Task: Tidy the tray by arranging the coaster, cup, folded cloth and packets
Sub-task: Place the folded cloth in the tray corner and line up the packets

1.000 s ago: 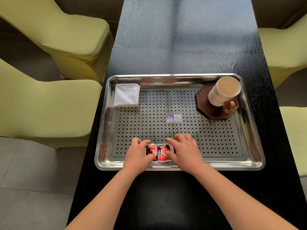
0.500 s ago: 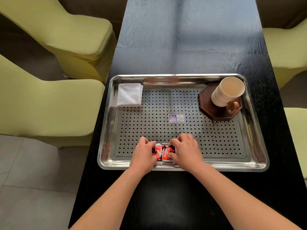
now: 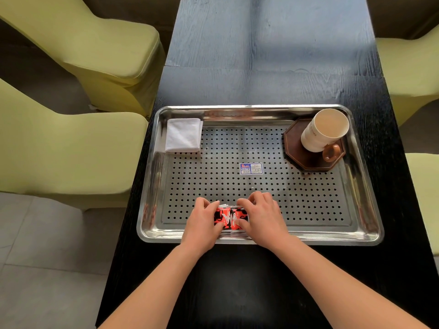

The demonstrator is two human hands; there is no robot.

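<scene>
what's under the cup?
The cup stands on a dark brown octagonal coaster in the tray's far right corner. The coaster's rim shows around the cup on the left and near sides; the patch directly beneath the cup's base is covered.

A black wood-grain worktop (image 3: pixel 273 43) runs lengthwise. Two yellow-green covered chairs (image 3: pixel 71 39) stand along its left edge, two more along its right edge. Grey floor tiles (image 3: pixel 47 269) lie off its near-left corner.
</scene>
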